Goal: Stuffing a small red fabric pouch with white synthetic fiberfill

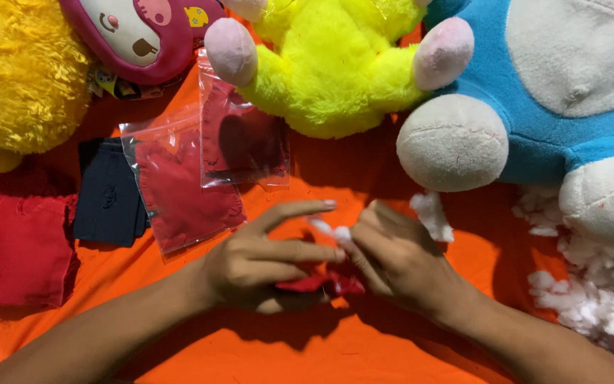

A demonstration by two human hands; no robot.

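- Both hands meet at the middle of the orange cloth (392, 355), towards its near edge.
- The left hand (264, 259) cups a small red fabric piece (321, 283) from beneath, forefinger stretched out straight, the other fingers curled narrowly around it.
- The right hand (399, 267) pinches a tuft of white stuffing (332, 231) against that red piece, fingertips closed tight on it.
- To do this well, I'd judge: feed small tufts, keep the fabric's opening held wide by the left fingers, and press the fluff deep before letting go.
- More loose stuffing (591, 291) lies heaped at the right edge, near the blue plush toy (556, 85).
- The yellow plush toy (335, 71) sits at the far edge.
- Two clear bags (186, 185) of red cloth lie left of centre, just beside a dark folded cloth (108, 192).
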